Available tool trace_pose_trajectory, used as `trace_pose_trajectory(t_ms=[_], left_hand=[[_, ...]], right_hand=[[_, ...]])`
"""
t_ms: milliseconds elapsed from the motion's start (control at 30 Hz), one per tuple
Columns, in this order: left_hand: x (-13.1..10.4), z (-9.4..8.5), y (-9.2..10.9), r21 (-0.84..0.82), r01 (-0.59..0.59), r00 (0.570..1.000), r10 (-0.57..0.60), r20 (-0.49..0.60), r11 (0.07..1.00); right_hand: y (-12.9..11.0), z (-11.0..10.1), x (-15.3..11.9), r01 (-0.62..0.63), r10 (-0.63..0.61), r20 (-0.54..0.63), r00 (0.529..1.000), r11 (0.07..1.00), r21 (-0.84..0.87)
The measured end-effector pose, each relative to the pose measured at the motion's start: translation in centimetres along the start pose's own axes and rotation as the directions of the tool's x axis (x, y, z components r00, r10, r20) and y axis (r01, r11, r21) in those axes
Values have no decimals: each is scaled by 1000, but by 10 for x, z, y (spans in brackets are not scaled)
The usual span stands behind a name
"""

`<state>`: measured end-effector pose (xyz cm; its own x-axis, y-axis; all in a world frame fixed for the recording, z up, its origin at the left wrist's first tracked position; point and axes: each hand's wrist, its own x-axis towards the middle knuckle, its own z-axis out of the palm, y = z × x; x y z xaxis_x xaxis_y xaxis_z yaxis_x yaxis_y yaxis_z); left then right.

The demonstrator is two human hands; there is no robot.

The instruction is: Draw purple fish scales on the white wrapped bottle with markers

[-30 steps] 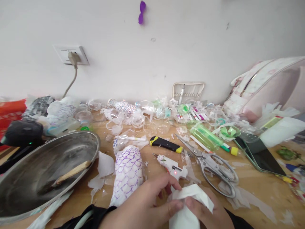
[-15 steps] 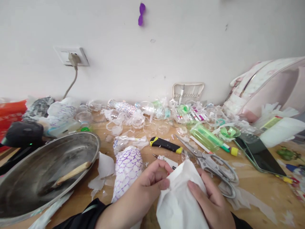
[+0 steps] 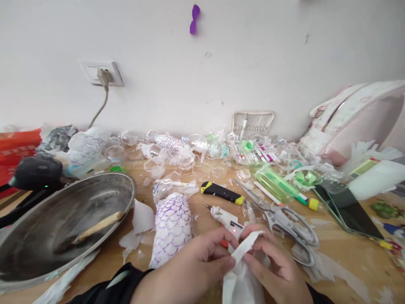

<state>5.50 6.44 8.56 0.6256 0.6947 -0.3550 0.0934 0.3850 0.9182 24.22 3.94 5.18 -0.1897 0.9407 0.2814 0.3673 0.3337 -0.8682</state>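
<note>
A white sheet of thin paper (image 3: 242,280), soft like tissue, is pinched between both hands near the front edge of the table. My left hand (image 3: 202,261) grips its top edge from the left, thumb against fingers. Opposite it, my right hand (image 3: 275,261) pinches the same edge, with a narrow strip standing up between the two. Just beyond my fingers lies a white glue gun (image 3: 224,217) with a dark tip and a small red light. Left of my left hand rests a white paper-covered shape (image 3: 174,221) with purple scales drawn on it.
A metal basin (image 3: 126,198) holding a wooden-handled brush (image 3: 99,226) stands at left. Scissors (image 3: 286,223) and a yellow-black utility knife (image 3: 221,193) lie beyond my hands. A phone (image 3: 351,207), a green bottle (image 3: 275,181) and a pink backpack (image 3: 344,122) are at right. Plastic scraps line the wall.
Both hands have drawn closer together and slightly lower on the paper, whose top edge is now gathered into a folded strip. More of the glue gun shows. The view has shifted a little left.
</note>
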Motion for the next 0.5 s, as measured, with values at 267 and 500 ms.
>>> trace_pose_trajectory(t_ms=[267,500], left_hand=[[1,4,-8,270,-28,999,40,-36,962],[-4,4,3,129,-65,998,65,-1,990]], right_hand=[[-6,5,0,-113,115,-32,993,993,44],[-3,7,-3,-234,237,-33,971,968,89]])
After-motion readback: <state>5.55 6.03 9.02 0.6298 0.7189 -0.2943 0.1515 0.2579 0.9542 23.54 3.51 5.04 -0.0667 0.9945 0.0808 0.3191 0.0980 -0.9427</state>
